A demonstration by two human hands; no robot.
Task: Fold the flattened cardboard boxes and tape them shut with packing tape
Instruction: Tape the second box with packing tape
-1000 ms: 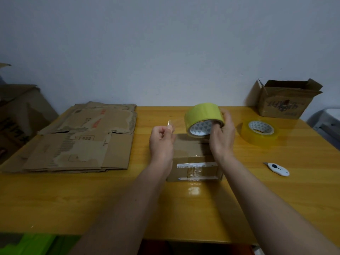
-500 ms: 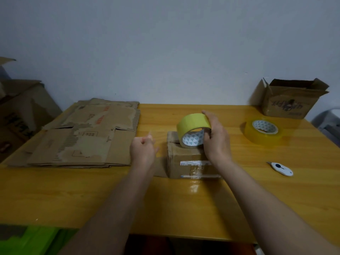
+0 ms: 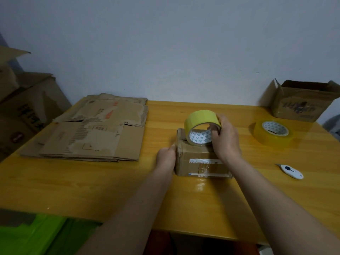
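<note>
One small box [image 3: 198, 159] stood folded on the surface [image 3: 92, 184], its taping only begun; the flat stack [image 3: 92, 131] at the left lay unfolded. The right hand [image 3: 225, 137] gripped the yellow tape roll [image 3: 201, 126] resting on the box's top. The left hand [image 3: 166, 157] pressed the box's left side, its fingers' curl unclear. The open box [image 3: 301, 103] far right showed no contents.
</note>
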